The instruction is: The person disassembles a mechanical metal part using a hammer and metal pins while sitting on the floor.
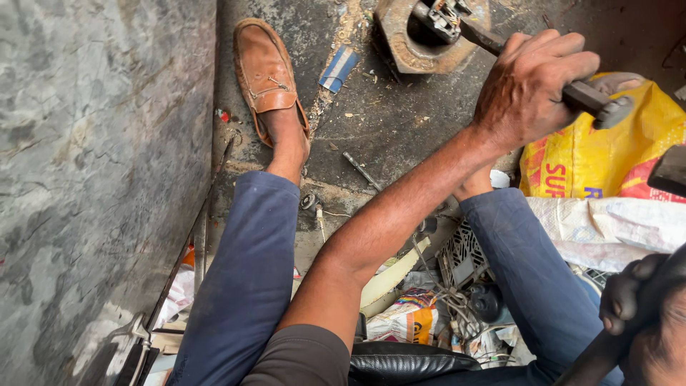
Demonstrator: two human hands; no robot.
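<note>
My left hand (532, 89) reaches forward and is closed around a dark metal bar (593, 99). The bar's far tip rests on a small metal part (443, 14) sitting in the hole of a rusty ring-shaped casting (400, 50) on the floor; its blunt near end sticks out past my fingers. My right hand (629, 297) is close to the camera at the lower right, clenched on a dark handle (597, 357). A dark block (670, 171) shows at the right edge; I cannot tell whether it belongs to that handle.
My foot in a brown loafer (264, 71) and my blue-trousered legs (243, 286) frame a dirty dark floor. A grey slab (100, 179) fills the left. A yellow bag (593, 161), white sack (614, 229), plastic crate (463, 254), loose bolt (361, 170) and scraps lie around.
</note>
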